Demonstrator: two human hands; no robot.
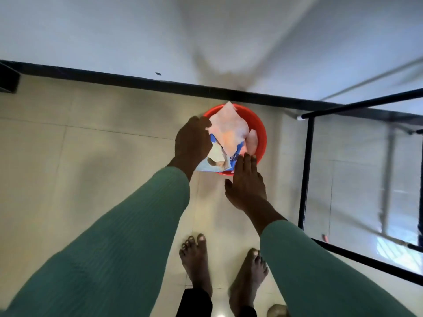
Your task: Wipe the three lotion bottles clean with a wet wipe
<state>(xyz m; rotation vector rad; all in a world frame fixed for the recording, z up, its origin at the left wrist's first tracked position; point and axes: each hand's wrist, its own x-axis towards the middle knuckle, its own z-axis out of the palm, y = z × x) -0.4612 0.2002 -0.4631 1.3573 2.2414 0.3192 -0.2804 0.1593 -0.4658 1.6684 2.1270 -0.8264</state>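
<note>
Your left hand [193, 143] curls its fingers round the pack of wipes [218, 162] and holds it over the red bucket [261, 133], which stands on the tiled floor beside the wall. A white wipe [229, 128] sticks up out of the pack, above the bucket's mouth. Your right hand [246, 183] is flat, fingers straight and together, fingertips touching the pack's near edge. A black table frame [306, 168] stands to your right.
</note>
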